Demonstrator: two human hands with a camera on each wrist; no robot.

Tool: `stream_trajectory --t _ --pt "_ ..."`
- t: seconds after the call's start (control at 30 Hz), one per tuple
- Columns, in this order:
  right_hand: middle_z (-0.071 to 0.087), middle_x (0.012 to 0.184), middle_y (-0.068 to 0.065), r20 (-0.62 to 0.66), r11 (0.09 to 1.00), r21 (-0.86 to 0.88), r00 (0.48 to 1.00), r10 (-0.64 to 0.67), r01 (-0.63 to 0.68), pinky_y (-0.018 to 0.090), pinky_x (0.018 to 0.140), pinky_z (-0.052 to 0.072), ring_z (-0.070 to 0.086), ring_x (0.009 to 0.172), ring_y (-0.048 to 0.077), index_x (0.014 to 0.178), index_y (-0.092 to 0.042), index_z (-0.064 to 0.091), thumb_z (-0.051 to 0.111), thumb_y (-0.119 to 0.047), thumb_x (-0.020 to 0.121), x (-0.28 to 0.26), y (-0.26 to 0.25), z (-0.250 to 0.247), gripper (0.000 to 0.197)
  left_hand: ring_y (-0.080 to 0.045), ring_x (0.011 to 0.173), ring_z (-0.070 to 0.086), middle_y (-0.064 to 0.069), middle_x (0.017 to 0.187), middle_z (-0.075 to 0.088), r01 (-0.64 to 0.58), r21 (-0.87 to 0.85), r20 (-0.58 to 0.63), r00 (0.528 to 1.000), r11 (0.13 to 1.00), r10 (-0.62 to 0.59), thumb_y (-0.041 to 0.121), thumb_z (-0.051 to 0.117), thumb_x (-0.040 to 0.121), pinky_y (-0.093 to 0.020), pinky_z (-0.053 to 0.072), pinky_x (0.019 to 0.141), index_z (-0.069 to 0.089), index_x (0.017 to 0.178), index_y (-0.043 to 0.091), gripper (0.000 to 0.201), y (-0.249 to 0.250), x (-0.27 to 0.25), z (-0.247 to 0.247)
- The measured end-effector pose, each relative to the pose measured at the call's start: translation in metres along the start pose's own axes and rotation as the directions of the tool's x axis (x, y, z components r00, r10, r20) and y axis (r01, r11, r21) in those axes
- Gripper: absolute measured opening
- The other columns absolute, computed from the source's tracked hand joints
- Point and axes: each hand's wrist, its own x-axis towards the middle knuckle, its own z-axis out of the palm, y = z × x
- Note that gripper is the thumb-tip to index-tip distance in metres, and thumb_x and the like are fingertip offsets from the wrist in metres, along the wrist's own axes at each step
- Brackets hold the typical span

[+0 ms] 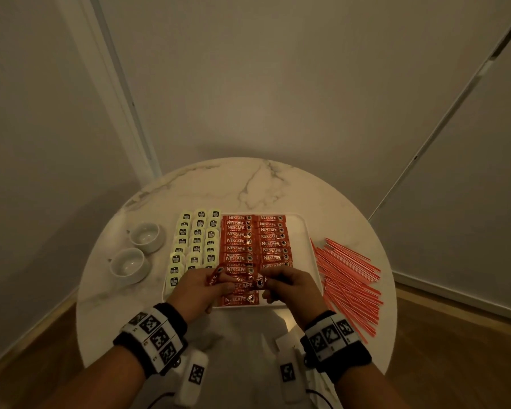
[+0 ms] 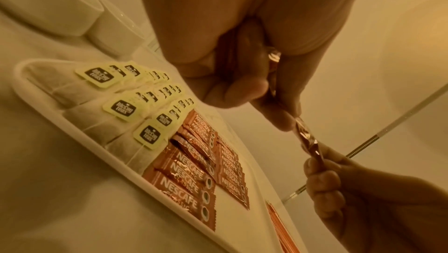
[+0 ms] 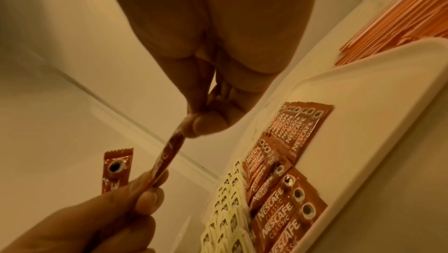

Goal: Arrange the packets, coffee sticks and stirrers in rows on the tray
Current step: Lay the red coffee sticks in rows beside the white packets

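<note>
A white tray [image 1: 301, 231] on the round table carries three columns of tea packets [image 1: 195, 240] on its left and two columns of red coffee sticks [image 1: 254, 240] beside them. Over the tray's near end, my left hand [image 1: 201, 286] grips a few coffee sticks; one spare stick [image 3: 116, 169] pokes up from it. My right hand [image 1: 281, 283] pinches the other end of one held stick [image 1: 248, 283], which spans between both hands [image 2: 308, 140]. Red-and-white stirrers [image 1: 345, 278] lie in a loose heap on the table, right of the tray.
Two white cups [image 1: 145, 236] [image 1: 127, 265] stand on the table left of the tray. The right strip of the tray beside the sticks is bare. Walls close in behind the marble table [image 1: 248, 184], and wooden floor lies around it.
</note>
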Motion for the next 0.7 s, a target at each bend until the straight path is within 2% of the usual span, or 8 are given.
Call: stream_trajectory --t 0.07,0.13,0.23,0.33,0.4,0.47,0.57,0.7 --pt "0.07 0.085 0.013 0.04 0.999 0.031 0.999 0.035 -0.036 0.031 0.065 0.054 0.066 0.069 0.023 0.102 -0.005 0.068 0.061 0.002 0.089 0.004 -0.001 0.0 0.016 -0.014 0.059 0.063 -0.007 0.077 0.074 -0.003 0.022 -0.003 1.0 1.0 0.003 0.005 0.072 0.082 -0.029 0.049 0.052 0.074 0.081 0.013 0.009 -0.002 0.003 -0.001" --pt "0.071 0.084 0.012 0.079 0.997 -0.074 0.997 0.018 -0.012 0.032 0.065 0.055 0.066 0.069 0.022 0.101 -0.004 0.067 0.067 -0.004 0.086 0.008 -0.001 0.0 0.015 -0.019 0.07 0.069 -0.007 0.081 0.075 -0.002 0.032 0.003 1.0 0.999 0.001 0.006 0.073 0.082 -0.036 0.054 0.066 0.075 0.084 0.012 0.006 -0.003 0.007 0.0" --pt "0.071 0.081 0.009 0.065 0.979 -0.204 0.998 -0.008 0.021 0.028 0.063 0.054 0.063 0.065 0.017 0.092 -0.007 0.07 0.068 -0.006 0.085 0.016 -0.004 -0.003 0.007 -0.003 0.061 0.067 0.0 0.073 0.073 -0.013 0.005 0.004 1.0 1.0 0.013 0.003 0.07 0.083 -0.018 0.051 0.057 0.073 0.082 0.008 0.005 -0.003 0.009 -0.001" --pt "0.072 0.082 0.008 -0.03 0.976 -0.218 1.0 0.001 -0.007 0.027 0.064 0.054 0.061 0.066 0.015 0.09 -0.013 0.072 0.065 -0.004 0.087 0.037 -0.008 -0.019 0.012 -0.006 0.053 0.059 0.0 0.067 0.069 0.016 -0.009 -0.035 0.999 1.0 -0.016 0.009 0.066 0.088 -0.023 0.045 0.052 0.07 0.084 0.002 0.009 -0.007 0.01 -0.008" --pt "0.072 0.083 0.005 -0.134 0.97 -0.24 0.991 0.001 -0.034 0.026 0.064 0.054 0.062 0.069 0.017 0.092 -0.017 0.071 0.063 -0.002 0.088 0.057 -0.007 -0.034 0.018 -0.009 0.045 0.049 -0.002 0.065 0.063 0.078 -0.07 -0.078 0.993 0.994 -0.084 0.01 0.06 0.092 -0.024 0.039 0.045 0.065 0.094 0.005 0.008 -0.015 0.011 -0.015" --pt "0.071 0.084 0.004 -0.233 0.961 -0.265 0.972 0.011 -0.074 0.024 0.06 0.053 0.063 0.069 0.017 0.095 -0.015 0.071 0.061 0.0 0.089 0.079 -0.003 -0.047 0.019 -0.013 0.042 0.04 -0.005 0.064 0.056 0.157 -0.162 -0.12 0.977 0.974 -0.177 0.006 0.053 0.091 -0.024 0.033 0.043 0.056 0.099 0.008 0.009 -0.023 0.012 -0.023" --pt "0.07 0.085 0.008 -0.358 0.935 -0.321 0.933 0.027 -0.15 0.026 0.058 0.052 0.062 0.068 0.017 0.103 -0.008 0.067 0.062 0.0 0.086 0.109 0.006 -0.059 0.019 -0.013 0.037 0.027 -0.01 0.065 0.049 0.212 -0.297 -0.095 0.964 0.931 -0.249 0.001 0.041 0.088 -0.022 0.026 0.043 0.043 0.098 0.007 0.012 -0.03 0.011 -0.032" --pt "0.069 0.083 0.006 -0.423 0.875 -0.411 0.904 0.067 -0.257 0.029 0.06 0.05 0.063 0.07 0.018 0.096 -0.014 0.065 0.067 -0.008 0.085 0.137 0.018 -0.063 0.013 -0.014 0.037 0.028 -0.013 0.068 0.05 0.223 -0.335 -0.03 0.968 0.915 -0.247 0.002 0.038 0.09 -0.022 0.03 0.042 0.047 0.105 0.005 0.018 -0.036 0.007 -0.04"
